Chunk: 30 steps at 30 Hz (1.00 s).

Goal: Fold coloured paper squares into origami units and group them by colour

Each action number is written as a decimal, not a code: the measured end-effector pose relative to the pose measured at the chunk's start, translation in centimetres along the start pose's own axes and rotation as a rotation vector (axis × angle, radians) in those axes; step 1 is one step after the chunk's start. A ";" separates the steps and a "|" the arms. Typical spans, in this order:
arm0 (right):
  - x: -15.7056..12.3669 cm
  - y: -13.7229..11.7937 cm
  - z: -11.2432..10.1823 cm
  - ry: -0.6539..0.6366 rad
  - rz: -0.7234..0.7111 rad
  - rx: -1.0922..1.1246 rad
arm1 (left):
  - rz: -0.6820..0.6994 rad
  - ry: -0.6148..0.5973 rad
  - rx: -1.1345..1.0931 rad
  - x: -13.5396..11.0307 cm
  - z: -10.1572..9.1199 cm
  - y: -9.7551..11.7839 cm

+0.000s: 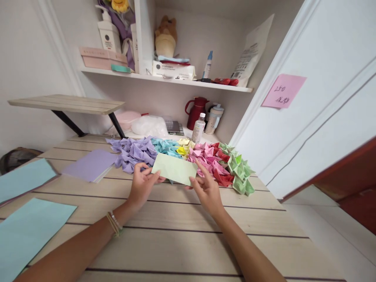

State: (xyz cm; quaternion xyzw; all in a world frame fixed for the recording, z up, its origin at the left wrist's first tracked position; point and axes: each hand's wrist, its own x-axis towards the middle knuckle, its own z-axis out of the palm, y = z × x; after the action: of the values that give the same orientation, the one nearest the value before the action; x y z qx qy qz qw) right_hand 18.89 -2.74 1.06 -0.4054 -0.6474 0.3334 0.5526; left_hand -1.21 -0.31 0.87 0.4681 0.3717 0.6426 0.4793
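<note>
A pale green folded sheet of paper (174, 169) is held just above the wooden table (176, 243), between both my hands. My left hand (143, 185) pinches its left end, fingers closed on the edge. My right hand (206, 188) grips its right end, thumb and fingers on the paper. Right behind the sheet lies a row of folded paper pieces: purple (133, 152), blue (164, 146), yellow (183, 147), pink (205, 156), red (223, 178) and green (239, 170).
A stack of purple paper (91, 165) and light blue sheets (28, 231) lie at the left. A wooden shelf on black brackets (67, 103) juts out at upper left. A clear bottle (198, 128), red jug (196, 112) and white cup (214, 118) stand behind. A white door (317, 117) bears a pink note (283, 91).
</note>
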 end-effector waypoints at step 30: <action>0.3 0.8 1.3 -0.064 0.273 0.330 | -0.094 -0.180 0.028 -1.4 1.0 0.4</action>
State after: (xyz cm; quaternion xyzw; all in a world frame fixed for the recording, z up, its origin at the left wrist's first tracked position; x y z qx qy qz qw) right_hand 17.73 -2.11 0.27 -0.3825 -0.5403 0.5195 0.5402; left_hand -0.20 -1.69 1.20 0.5126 0.3574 0.5696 0.5339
